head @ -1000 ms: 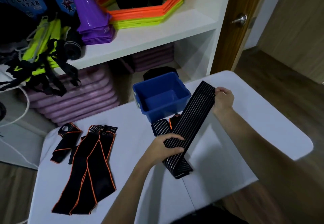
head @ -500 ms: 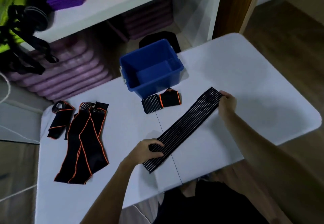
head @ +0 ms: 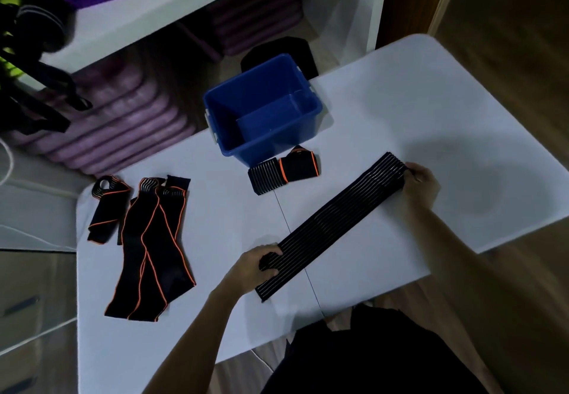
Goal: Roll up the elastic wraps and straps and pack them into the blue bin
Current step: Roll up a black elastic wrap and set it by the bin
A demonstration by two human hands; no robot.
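A long black elastic wrap with thin white stripes (head: 331, 224) lies flat and diagonal across the white table (head: 431, 110). My left hand (head: 255, 267) grips its near end, fingers curled over the edge. My right hand (head: 420, 182) pinches its far end. The blue bin (head: 261, 110) stands at the table's back edge, and what shows of its inside holds nothing. A short wrist wrap, striped and orange-trimmed (head: 284, 172), lies just in front of the bin. At the left lie long black straps with orange edging (head: 154, 252) and a smaller one (head: 106, 205).
White shelving (head: 172, 2) stands behind the table with purple mats (head: 123, 122) stacked under it and dark straps (head: 27, 64) hanging at the left. A black object (head: 277, 51) sits behind the bin. The table's right half is bare. Wooden floor shows at the right.
The striped wrap came down from mid-air and now lies stretched flat on the table. Both hands stayed at its ends. The camera tilted further down.
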